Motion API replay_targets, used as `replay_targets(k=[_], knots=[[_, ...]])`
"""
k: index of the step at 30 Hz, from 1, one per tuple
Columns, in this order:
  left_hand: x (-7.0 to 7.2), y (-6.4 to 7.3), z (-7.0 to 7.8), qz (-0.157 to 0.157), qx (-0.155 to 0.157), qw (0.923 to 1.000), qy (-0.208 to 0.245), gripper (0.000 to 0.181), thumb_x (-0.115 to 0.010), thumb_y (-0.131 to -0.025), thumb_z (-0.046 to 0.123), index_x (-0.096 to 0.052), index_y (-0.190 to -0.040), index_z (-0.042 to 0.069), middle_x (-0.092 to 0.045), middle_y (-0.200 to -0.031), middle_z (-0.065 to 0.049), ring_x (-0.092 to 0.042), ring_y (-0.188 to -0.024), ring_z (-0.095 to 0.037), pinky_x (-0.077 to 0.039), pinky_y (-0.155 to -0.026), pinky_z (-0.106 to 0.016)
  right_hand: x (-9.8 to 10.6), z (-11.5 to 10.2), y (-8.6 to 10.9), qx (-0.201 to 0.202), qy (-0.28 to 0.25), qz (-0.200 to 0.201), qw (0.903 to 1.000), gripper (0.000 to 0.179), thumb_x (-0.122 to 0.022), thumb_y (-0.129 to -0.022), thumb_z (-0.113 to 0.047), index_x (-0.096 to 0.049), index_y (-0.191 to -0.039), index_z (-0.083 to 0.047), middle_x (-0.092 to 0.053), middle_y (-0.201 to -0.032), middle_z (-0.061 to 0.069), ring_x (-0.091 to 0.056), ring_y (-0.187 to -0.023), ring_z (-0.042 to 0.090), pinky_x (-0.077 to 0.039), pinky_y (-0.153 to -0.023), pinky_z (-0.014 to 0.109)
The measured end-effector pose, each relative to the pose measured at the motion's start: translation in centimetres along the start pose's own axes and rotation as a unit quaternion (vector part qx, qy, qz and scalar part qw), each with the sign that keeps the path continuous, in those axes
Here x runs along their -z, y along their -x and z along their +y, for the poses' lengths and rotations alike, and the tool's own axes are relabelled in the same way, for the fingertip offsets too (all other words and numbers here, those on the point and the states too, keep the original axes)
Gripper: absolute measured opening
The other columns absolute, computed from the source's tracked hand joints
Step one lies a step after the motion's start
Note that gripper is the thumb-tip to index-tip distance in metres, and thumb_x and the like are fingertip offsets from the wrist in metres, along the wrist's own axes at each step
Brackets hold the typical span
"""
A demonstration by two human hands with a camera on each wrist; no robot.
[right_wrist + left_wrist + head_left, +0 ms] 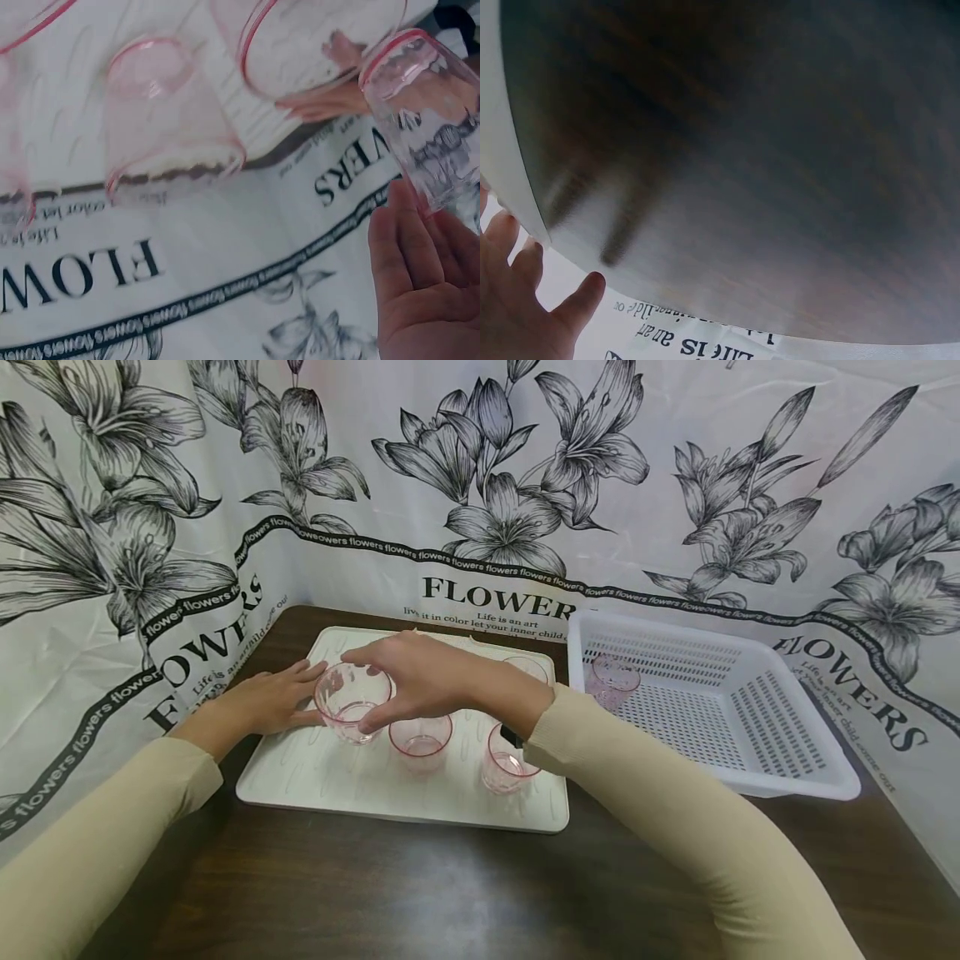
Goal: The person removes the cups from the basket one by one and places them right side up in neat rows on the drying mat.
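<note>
My right hand grips a clear pink-rimmed drinking glass between thumb and fingers, over the left part of a white ridged mat. In the right wrist view the fingers lie against the side of that glass. My left hand rests at the mat's left edge, fingers extended; in the left wrist view its fingers reach to the white edge. Other pink-tinted glasses stand on the mat: one in the middle, one at front right, one at back right, partly behind my arm.
A white perforated plastic basket stands to the right, with a pink glass at its left end. Dark wooden table shows in front of the mat. A white cloth printed with flowers and lettering hangs behind and at both sides.
</note>
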State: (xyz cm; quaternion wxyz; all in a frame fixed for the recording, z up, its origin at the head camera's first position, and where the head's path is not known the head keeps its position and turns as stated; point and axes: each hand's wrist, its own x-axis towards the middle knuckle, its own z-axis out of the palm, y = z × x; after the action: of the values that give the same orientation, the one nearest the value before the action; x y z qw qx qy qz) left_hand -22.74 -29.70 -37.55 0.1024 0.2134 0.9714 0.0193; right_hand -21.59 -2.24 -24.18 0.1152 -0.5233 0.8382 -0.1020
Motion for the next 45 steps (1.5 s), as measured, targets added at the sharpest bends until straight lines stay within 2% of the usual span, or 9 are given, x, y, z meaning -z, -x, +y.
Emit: replay_targets(k=[5,11,13,18,22,28,35,42,45], knots=[[0.0,0.2,-0.2,0.0,-0.006,1.0,-0.002,0.073,-0.061,-0.097,0.04,-0.037,-0.15,-0.004,-0.03,-0.156,-0.028,-0.025,-0.142,-0.052,-0.036,-0.099,-0.07,-1.9,-0.5,-1.8,0.008,-0.01,-0.014,0.9998,0.078,-0.078,-0.086,-0.043,-0.046,-0.149,-0.01,-0.059,-0.139,0.0,-0.059,-0.121,0.013,-0.042,-0.103,0.024],[-0.4,0.2,-0.4,-0.012,0.005,0.9998,0.015,0.08,-0.054,-0.095,0.059,-0.036,-0.154,0.007,-0.026,-0.158,-0.026,-0.021,-0.144,-0.052,-0.029,-0.102,-0.075,-4.1,-0.3,-3.0,0.007,-0.016,-0.031,0.9994,0.079,-0.078,-0.086,-0.039,-0.04,-0.153,-0.023,-0.058,-0.14,-0.004,-0.054,-0.125,0.012,-0.038,-0.106,0.024],[-0.5,0.1,-0.4,-0.012,0.003,0.9998,0.014,0.078,-0.054,-0.095,0.059,-0.036,-0.154,0.011,-0.026,-0.159,-0.025,-0.021,-0.144,-0.052,-0.028,-0.102,-0.075,-4.5,-0.2,-3.1,0.005,-0.014,-0.03,0.9995,0.081,-0.078,-0.086,-0.039,-0.038,-0.154,-0.024,-0.06,-0.137,-0.003,-0.055,-0.124,0.012,-0.039,-0.106,0.025],[-0.7,0.0,-0.6,-0.005,-0.007,0.9999,0.005,0.073,-0.058,-0.096,0.051,-0.036,-0.154,0.012,-0.027,-0.159,-0.024,-0.022,-0.143,-0.052,-0.029,-0.101,-0.076,-5.0,0.1,-3.2,-0.013,-0.009,-0.03,0.9994,0.081,-0.077,-0.088,-0.039,-0.037,-0.154,-0.014,-0.06,-0.137,0.003,-0.055,-0.124,0.015,-0.04,-0.105,0.027],[-0.7,-0.2,-0.6,-0.004,-0.012,0.9999,0.004,0.076,-0.054,-0.097,0.055,-0.032,-0.156,0.012,-0.026,-0.159,-0.024,-0.022,-0.143,-0.052,-0.028,-0.1,-0.077,-5.3,0.3,-3.2,-0.033,-0.002,-0.034,0.9989,0.081,-0.074,-0.089,-0.042,-0.038,-0.153,-0.007,-0.055,-0.145,0.004,-0.052,-0.13,0.016,-0.039,-0.107,0.025],[-0.6,-0.4,-0.6,-0.004,-0.009,0.9999,0.002,0.081,-0.048,-0.096,0.063,-0.031,-0.156,0.011,-0.026,-0.159,-0.024,-0.022,-0.143,-0.052,-0.027,-0.1,-0.077,-5.5,0.5,-3.2,-0.035,0.008,-0.03,0.9989,0.078,-0.073,-0.09,-0.042,-0.04,-0.151,-0.005,-0.053,-0.146,0.006,-0.05,-0.133,0.017,-0.037,-0.11,0.026],[-0.5,-0.3,-0.4,0.001,-0.016,0.9999,-0.001,0.077,-0.054,-0.096,0.056,-0.031,-0.156,0.011,-0.027,-0.159,-0.025,-0.024,-0.143,-0.052,-0.029,-0.1,-0.076,-5.5,0.5,-3.2,-0.058,0.008,-0.036,0.9976,0.079,-0.071,-0.092,-0.045,-0.038,-0.153,-0.007,-0.05,-0.149,0.005,-0.046,-0.137,0.017,-0.035,-0.112,0.027],[-0.4,-0.3,-0.4,0.001,-0.018,0.9998,-0.008,0.078,-0.059,-0.095,0.051,-0.032,-0.155,0.01,-0.027,-0.158,-0.025,-0.024,-0.143,-0.052,-0.031,-0.1,-0.075,-3.8,0.8,-2.4,-0.061,-0.012,-0.03,0.9976,0.081,-0.066,-0.094,-0.048,-0.032,-0.156,-0.009,-0.043,-0.155,0.005,-0.039,-0.142,0.016,-0.029,-0.115,0.026],[-0.5,-0.3,-0.6,-0.001,-0.017,0.9998,-0.01,0.08,-0.054,-0.095,0.057,-0.031,-0.156,0.011,-0.027,-0.159,-0.025,-0.024,-0.143,-0.052,-0.03,-0.1,-0.075,-2.8,1.3,-1.6,-0.074,-0.019,-0.015,0.997,0.079,-0.061,-0.096,-0.051,-0.032,-0.156,-0.01,-0.039,-0.157,0.005,-0.035,-0.144,0.016,-0.026,-0.116,0.026]])
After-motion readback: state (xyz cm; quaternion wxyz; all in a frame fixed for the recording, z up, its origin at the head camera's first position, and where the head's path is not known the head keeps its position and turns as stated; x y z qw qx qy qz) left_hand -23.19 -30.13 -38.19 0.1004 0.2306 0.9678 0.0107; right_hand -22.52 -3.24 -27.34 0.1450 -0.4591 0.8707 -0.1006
